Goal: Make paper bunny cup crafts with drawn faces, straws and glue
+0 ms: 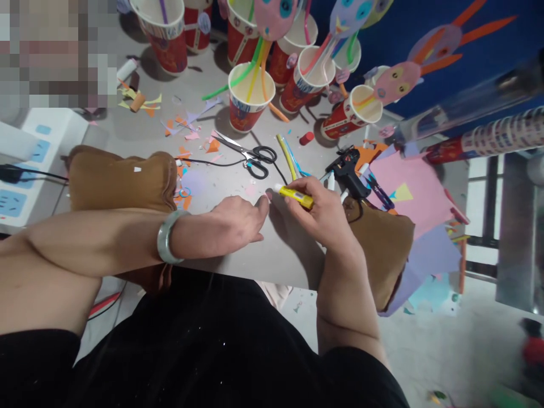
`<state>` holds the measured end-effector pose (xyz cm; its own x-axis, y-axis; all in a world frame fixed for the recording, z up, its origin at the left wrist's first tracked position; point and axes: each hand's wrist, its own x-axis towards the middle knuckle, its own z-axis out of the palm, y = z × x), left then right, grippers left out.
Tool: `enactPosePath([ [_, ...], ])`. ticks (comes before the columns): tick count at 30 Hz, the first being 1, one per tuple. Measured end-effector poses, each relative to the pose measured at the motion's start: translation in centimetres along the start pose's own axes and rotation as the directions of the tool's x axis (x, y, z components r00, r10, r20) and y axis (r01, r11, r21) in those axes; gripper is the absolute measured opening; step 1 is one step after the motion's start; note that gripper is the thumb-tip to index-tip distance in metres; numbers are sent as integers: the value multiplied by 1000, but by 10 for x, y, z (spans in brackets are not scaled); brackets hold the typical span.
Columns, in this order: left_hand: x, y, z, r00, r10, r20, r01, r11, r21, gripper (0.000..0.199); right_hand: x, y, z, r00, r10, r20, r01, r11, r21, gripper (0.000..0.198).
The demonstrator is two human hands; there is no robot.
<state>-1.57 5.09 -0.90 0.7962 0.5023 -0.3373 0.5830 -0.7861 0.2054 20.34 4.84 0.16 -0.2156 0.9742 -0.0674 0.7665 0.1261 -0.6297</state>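
Note:
My right hand is wrapped around a yellow glue stick, its white tip pointing left. Close by on the left, my left hand is closed, thumb and fingertip together at a tiny pinkish bit that I cannot make out. The glue tip is just right of those fingertips; whether they touch is unclear. Black-handled scissors lie partly spread on the table beyond both hands. Yellow and blue straws and a small red cap lie past the glue stick.
Paper cups with straws and paper animal faces line the back. A black glue gun, coloured paper and a brown cloth pad are at right. Another brown pad, paper scraps and a power strip are left.

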Motion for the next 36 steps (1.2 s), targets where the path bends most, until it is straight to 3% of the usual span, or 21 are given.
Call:
enactPosePath([
  [3,1,0,0,1000,0,13,-1,999,33,82,2,-2,8,995,29,-98,-26,999,37,16],
  [8,-8,17,-5,991,-24,-132,24,1000,-3,71,4,3,18,977,83,-196,-56,989,138,20],
  [12,-14,35,-10,995,45,-90,-42,999,29,65,6,5,19,973,74,-219,-44,990,137,19],
  [19,-5,36,-3,1000,-25,6,25,999,-20,71,8,5,19,989,64,-135,-58,997,47,19],
  [27,4,29,8,1000,-6,-16,6,1000,7,80,10,9,21,994,74,-85,-70,996,51,16],
  [36,4,30,-4,999,-9,41,7,998,58,81,14,19,25,992,-82,-92,97,980,173,12],
])
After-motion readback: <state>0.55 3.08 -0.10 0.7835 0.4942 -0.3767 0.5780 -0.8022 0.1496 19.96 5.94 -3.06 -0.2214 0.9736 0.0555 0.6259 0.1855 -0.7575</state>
